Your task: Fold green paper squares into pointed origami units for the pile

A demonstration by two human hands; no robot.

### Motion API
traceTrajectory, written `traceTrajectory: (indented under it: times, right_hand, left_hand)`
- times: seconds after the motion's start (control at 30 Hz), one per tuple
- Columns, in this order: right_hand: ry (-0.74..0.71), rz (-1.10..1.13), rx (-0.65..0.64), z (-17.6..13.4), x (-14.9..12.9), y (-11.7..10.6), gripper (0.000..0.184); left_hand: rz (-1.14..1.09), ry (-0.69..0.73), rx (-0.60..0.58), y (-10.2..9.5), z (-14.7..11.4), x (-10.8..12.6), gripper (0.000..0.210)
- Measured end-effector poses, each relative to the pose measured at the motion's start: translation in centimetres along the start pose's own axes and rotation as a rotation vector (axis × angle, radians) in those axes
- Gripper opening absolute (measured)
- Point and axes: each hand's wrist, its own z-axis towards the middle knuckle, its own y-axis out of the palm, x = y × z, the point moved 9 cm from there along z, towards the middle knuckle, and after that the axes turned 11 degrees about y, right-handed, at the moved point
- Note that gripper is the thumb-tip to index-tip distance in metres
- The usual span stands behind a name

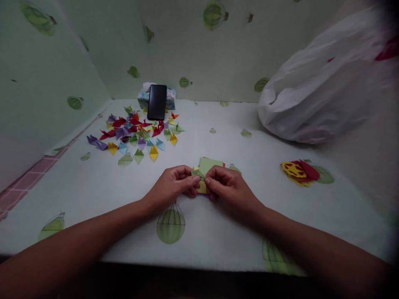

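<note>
Between both hands is a small folded piece of green origami paper (197, 172). My left hand (179, 180) pinches its left side between thumb and fingers. On the other side, my right hand (226, 185) grips the paper's right edge with thumb and forefinger. Beneath the hands lies a stack of coloured paper squares (212, 165), light green on top, with yellow and a bit of red showing at its edges. The fingers hide much of the folded piece and part of the stack.
Many folded paper cranes (134, 128) in several colours are spread at the back left. A black phone (156, 102) leans on a tissue box (171, 99) behind them. Red and yellow paper cutouts (299, 172) lie at the right. A large white plastic bag (311, 91) bulges at the back right.
</note>
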Motion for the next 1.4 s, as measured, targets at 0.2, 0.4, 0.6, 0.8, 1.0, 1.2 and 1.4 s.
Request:
traceTrajectory:
  times: [0.2, 0.4, 0.6, 0.8, 1.0, 1.2, 1.4]
  right_hand:
    - [0.007, 0.063, 0.010, 0.2, 0.5, -0.3, 0.020]
    - [-0.014, 0.074, 0.018, 0.3, 0.6, -0.2, 0.021]
    - [-0.001, 0.078, 0.026, 0.2, 0.6, 0.0, 0.019]
    - [-0.022, 0.059, 0.041, 0.1, 0.5, 0.0, 0.018]
    - [-0.024, 0.076, 0.040, 0.1, 0.6, 0.1, 0.018]
    - [-0.034, 0.070, 0.050, -0.1, 0.5, 0.1, 0.017]
    - [-0.069, 0.016, 0.080, -0.2, 0.2, -0.1, 0.016]
  left_hand:
    - [-0.072, 0.106, 0.082, -0.7, 0.1, 0.5, 0.024]
    - [0.003, 0.148, 0.112, -0.9, -0.1, 1.1, 0.017]
    - [0.047, 0.124, 0.135, -1.1, -0.1, 1.0, 0.016]
    - [-0.002, 0.100, 0.169, -1.1, -0.1, 0.8, 0.017]
    - [0.010, 0.083, 0.188, -1.2, -0.1, 0.8, 0.017]
    - [0.003, 0.099, 0.195, -1.1, -0.2, 1.0, 0.017]
    - [0.052, 0.108, 0.179, -1.1, -0.1, 1.2, 0.014]
